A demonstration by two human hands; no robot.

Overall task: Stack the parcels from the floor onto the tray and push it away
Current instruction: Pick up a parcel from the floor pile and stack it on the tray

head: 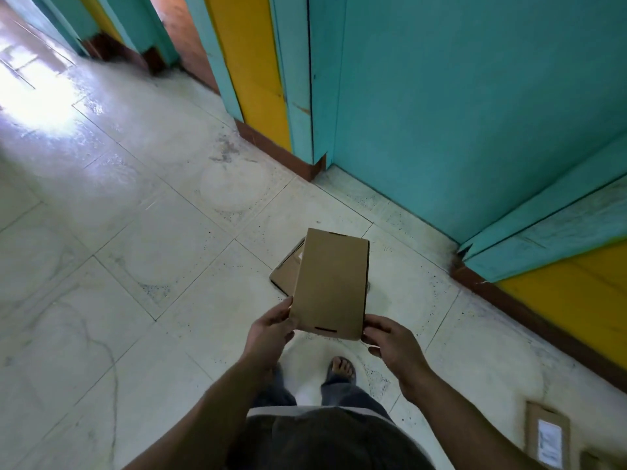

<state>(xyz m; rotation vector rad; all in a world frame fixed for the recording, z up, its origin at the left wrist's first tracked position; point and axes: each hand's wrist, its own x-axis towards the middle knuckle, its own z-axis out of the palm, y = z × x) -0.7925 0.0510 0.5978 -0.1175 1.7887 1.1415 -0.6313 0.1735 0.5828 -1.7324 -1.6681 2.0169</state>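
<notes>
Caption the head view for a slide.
A brown parcel held by left hand and right hand over a second parcel on the tiled floor.

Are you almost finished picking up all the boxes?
Not yet. Done: nothing I can see, since no tray is in view. In hand: the left hand and right hand hold one brown parcel up off the floor. Left: a second parcel lies on the floor behind it, and a labelled parcel lies at the lower right. Both need stacking, then the tray needs pushing.
</notes>
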